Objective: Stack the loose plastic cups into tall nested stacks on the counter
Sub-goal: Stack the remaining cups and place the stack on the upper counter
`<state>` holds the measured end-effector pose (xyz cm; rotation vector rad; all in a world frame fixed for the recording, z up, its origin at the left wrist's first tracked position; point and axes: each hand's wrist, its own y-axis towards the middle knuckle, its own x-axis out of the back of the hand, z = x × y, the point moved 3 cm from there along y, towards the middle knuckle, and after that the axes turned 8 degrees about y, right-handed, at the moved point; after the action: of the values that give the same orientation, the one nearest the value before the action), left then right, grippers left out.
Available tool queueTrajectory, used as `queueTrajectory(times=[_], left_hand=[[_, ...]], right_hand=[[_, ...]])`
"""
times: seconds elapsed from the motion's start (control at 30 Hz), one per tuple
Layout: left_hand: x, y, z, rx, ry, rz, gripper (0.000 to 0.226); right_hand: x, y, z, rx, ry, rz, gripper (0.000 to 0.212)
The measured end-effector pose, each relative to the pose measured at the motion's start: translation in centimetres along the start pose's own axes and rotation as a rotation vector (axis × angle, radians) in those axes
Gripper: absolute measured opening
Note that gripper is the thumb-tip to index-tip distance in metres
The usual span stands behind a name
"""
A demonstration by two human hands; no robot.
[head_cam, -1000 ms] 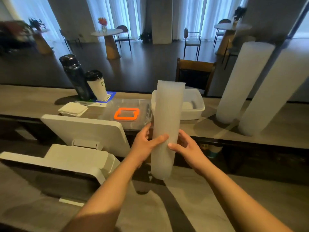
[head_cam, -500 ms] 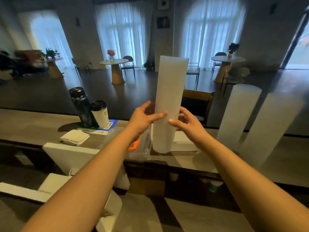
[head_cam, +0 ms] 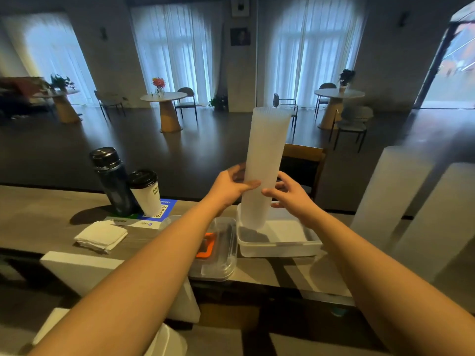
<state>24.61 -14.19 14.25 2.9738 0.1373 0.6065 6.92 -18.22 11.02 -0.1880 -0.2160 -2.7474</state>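
I hold a tall nested stack of translucent plastic cups [head_cam: 266, 150] nearly upright, leaning slightly right, in front of me over the counter [head_cam: 38, 214]. My left hand [head_cam: 228, 188] grips its lower part from the left, thumb across the front. My right hand [head_cam: 290, 196] holds it from the right, thumb on the front and fingers spread behind. The stack's bottom end sits low over the left end of a white plastic tub [head_cam: 280, 249]; I cannot tell whether it touches. Two taller cup stacks [head_cam: 385, 196] [head_cam: 431, 217] stand on the counter at the right.
A clear lidded box with an orange item [head_cam: 221, 253] lies left of the tub. Further left are a dark flask [head_cam: 111, 181], a lidded paper coffee cup [head_cam: 145, 194] and folded napkins [head_cam: 101, 236]. A white terminal screen [head_cam: 84, 271] stands below my left arm.
Both hands have carried the cup stack up and forward from the lower work surface to over the white tub on the counter. My view has lifted toward the room.
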Motion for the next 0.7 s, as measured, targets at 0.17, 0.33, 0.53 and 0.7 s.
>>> queueTrajectory(times=[0.17, 0.33, 0.53, 0.7], left_hand=[[0.3, 1.6, 3.0, 0.031, 0.012, 0.002, 0.067], [0.3, 2.8, 5.8, 0.054, -0.014, -0.028, 0.059], [0.2, 2.9, 7.1, 0.031, -0.023, -0.045, 0.056], [0.1, 2.3, 6.9, 0.050, 0.048, -0.062, 0.059]], right_hand=[[-0.8, 1.8, -2.3, -0.020, -0.059, -0.005, 0.062], [-1.1, 3.0, -4.1, -0.005, -0.115, -0.007, 0.063], [-1.5, 3.2, -5.1, 0.029, -0.120, -0.032, 0.063], [-1.7, 2.8, -5.1, 0.023, -0.151, -0.062, 0.068]])
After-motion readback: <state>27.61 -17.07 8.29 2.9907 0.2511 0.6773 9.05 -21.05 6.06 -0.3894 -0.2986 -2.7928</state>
